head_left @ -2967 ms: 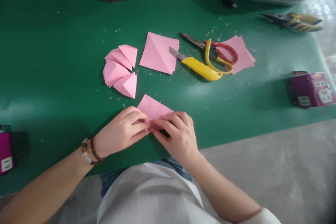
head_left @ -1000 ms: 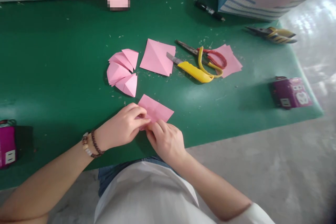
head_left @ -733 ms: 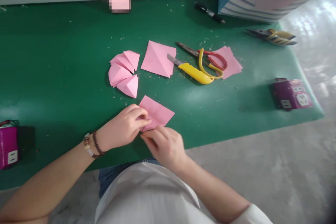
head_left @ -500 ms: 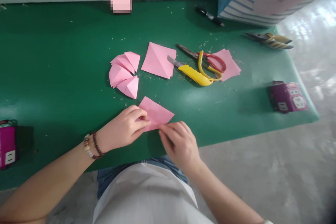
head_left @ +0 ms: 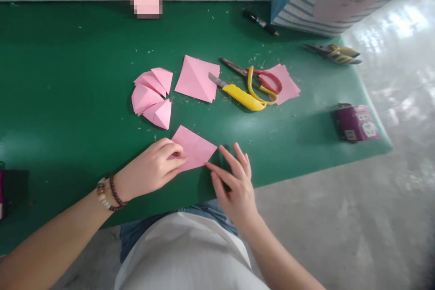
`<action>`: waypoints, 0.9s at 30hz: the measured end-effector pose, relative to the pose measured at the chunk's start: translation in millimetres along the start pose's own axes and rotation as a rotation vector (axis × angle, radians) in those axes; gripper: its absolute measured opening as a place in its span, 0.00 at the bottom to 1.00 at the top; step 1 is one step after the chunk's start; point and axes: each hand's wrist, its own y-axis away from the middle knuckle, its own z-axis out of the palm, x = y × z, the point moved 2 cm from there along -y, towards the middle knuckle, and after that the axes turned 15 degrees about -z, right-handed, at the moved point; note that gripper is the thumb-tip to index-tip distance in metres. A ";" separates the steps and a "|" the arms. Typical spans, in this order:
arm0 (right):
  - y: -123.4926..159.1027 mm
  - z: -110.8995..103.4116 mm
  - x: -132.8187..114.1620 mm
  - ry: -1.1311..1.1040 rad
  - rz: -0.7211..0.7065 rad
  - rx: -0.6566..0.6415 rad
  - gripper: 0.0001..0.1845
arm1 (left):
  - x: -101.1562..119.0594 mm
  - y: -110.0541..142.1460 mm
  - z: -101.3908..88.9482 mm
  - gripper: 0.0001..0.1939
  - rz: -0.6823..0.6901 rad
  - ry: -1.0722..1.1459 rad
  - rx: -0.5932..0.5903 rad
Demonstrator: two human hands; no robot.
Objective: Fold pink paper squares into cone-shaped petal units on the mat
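A folded sheet of pink origami paper [head_left: 194, 147] lies on the green mat [head_left: 68, 77] just in front of me. My left hand [head_left: 151, 167] pinches its left corner between thumb and fingers. My right hand [head_left: 236, 186] is beside the paper's lower right edge, with fingers spread and one fingertip almost touching it. Farther up, several folded pink paper pieces [head_left: 147, 97] form a fan-like cluster. Next to them lies a creased pink square [head_left: 194, 79].
A yellow utility knife [head_left: 243, 97] crosses red-handled scissors [head_left: 268, 80] beside loose pink sheets [head_left: 287, 84]. Yellow-handled pliers [head_left: 333, 53], a black marker [head_left: 260, 21], a purple box [head_left: 355, 123] and a striped blue bag [head_left: 316, 0] stand around the mat's far side.
My right hand has let go of the paper and moved right, its fingers spreading apart. The paper now lies flatter under my left hand.
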 end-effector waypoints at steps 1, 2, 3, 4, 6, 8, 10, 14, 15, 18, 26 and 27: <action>0.6 -1.6 6.8 -0.012 0.006 0.020 0.13 | 0.3 0.5 0.1 0.08 0.004 -0.016 -0.009; 0.2 -3.0 13.6 -0.029 0.005 0.034 0.13 | 0.7 1.0 0.3 0.08 0.009 -0.036 -0.016; -1.6 -3.9 20.2 -0.046 -0.007 0.035 0.15 | 1.0 1.6 0.6 0.08 0.014 -0.058 -0.019; -4.6 -4.5 26.3 -0.054 -0.032 0.026 0.17 | 1.1 2.2 0.9 0.08 0.021 -0.080 -0.017; -13.7 -5.2 36.2 -0.041 -0.110 0.011 0.22 | 1.0 3.2 1.3 0.09 0.049 -0.116 -0.004; -24.4 -5.5 42.8 -0.035 -0.195 0.006 0.24 | -0.4 3.7 0.8 0.11 0.085 -0.139 0.014; -33.7 -5.8 45.3 -0.035 -0.305 0.002 0.21 | -2.5 3.8 -0.9 0.13 0.119 -0.167 0.027; -40.2 -7.5 41.8 -0.050 -0.531 -0.041 0.10 | -2.9 4.3 -5.7 0.12 0.183 -0.254 0.051; -39.9 -8.1 40.5 -0.052 -0.556 -0.057 0.09 | -1.4 5.2 -6.2 0.11 0.196 -0.276 0.059; -38.3 -9.8 37.0 -0.074 -0.565 -0.108 0.08 | 4.9 10.4 -4.3 0.12 0.193 -0.319 0.075; -46.8 -6.7 32.5 -0.213 -0.449 -0.149 0.07 | 12.2 23.6 0.4 0.15 0.189 -0.294 0.027; -48.6 -5.0 31.8 -0.217 -0.425 -0.154 0.07 | 12.3 23.1 -0.4 0.15 0.184 -0.292 0.024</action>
